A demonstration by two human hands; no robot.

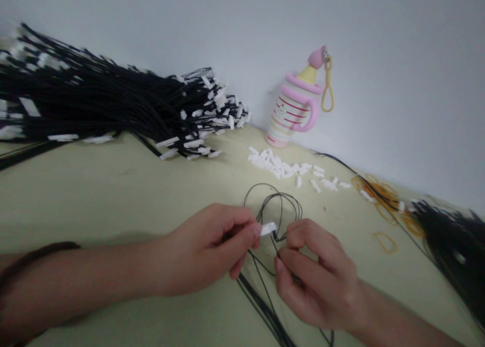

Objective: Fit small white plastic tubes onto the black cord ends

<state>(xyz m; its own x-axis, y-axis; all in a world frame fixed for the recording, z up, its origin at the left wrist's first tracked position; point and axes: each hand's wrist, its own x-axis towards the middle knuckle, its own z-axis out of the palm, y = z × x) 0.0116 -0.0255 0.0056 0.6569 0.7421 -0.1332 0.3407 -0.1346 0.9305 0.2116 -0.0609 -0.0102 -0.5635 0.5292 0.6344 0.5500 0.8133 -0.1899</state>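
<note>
My left hand (pixel 223 243) is closed, pinching a small white connector (pixel 268 229) between thumb and forefinger. Just right of it, my right hand (pixel 318 271) has its fingers curled round a thin black wire (pixel 275 247) close to the connector's right end. Thin black wires (pixel 282 198) loop on the table beyond the hands. More black wires (pixel 261 306) run down toward the near edge from below the left hand. Whether the wire tip sits inside the connector cannot be made out.
A large bundle of black wires with white ends (pixel 125 99) lies at the back left. Loose white connectors (pixel 275 164) lie before a pink-striped cup (pixel 291 109) by the wall. Yellow rubber bands (pixel 386 243) and another black bundle (pixel 454 241) are at the right.
</note>
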